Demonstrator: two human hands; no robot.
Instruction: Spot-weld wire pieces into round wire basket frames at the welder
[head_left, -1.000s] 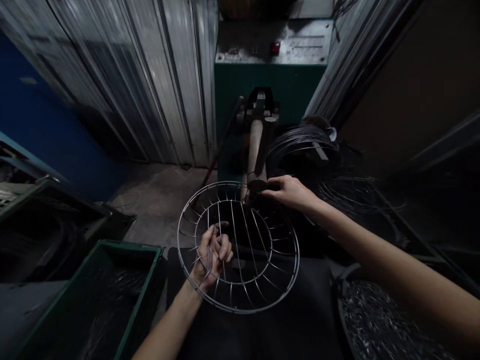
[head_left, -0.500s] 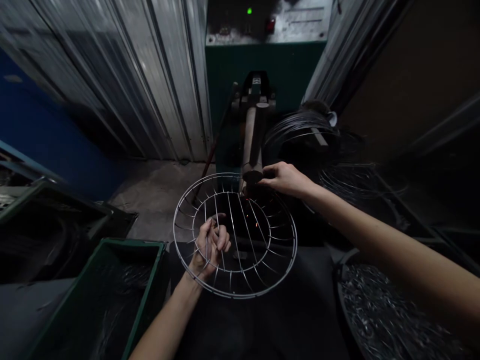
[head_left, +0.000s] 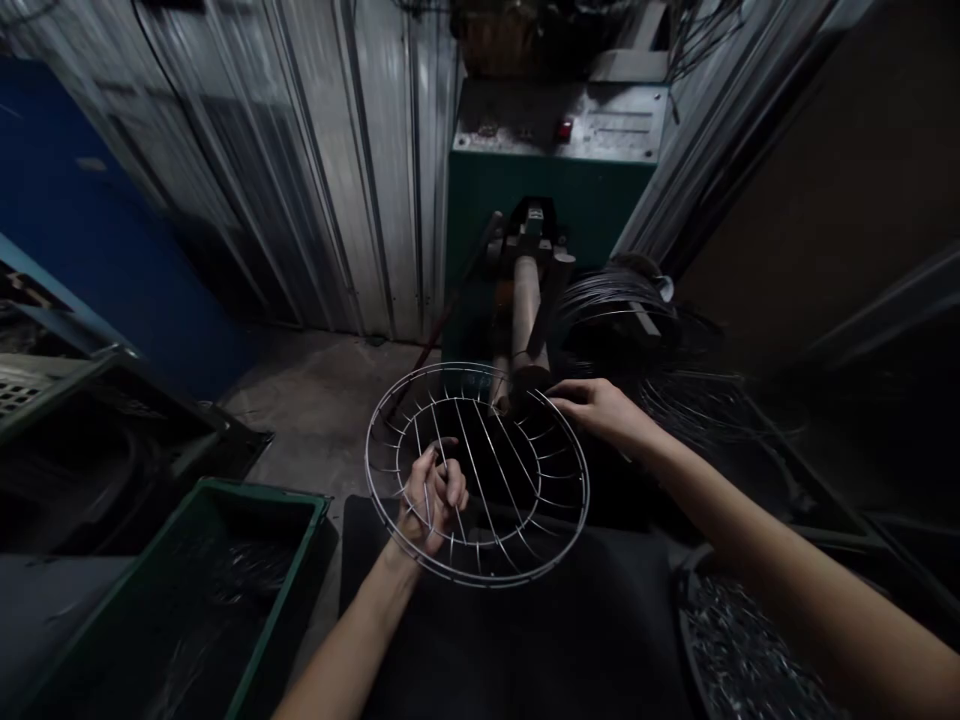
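Observation:
A round wire basket (head_left: 477, 470) with a double outer rim, short curved ribs and parallel bars across its middle is held out in front of me. My left hand (head_left: 435, 500) is beneath it, fingers curled around the bars. At the far right of the rim, my right hand (head_left: 604, 412) is pinched close beside the thick cylindrical arm (head_left: 527, 310) of a spot welder. What lies between its fingertips is too dark to make out. Under that arm, a lower electrode (head_left: 501, 403) meets the basket's far edge.
The welder's green cabinet (head_left: 555, 185) stands ahead, with a red switch (head_left: 564, 130). Coiled wire (head_left: 607, 292) lies right of the arm. A green crate (head_left: 300, 570) is at lower left, and a round tub of small metal pieces (head_left: 750, 640) at lower right.
Sparks under the electrode are gone, and the green light on the panel no longer shows. The welder arm sits clear of the lower electrode. My view has tilted upward; both hands keep nearly the same pose.

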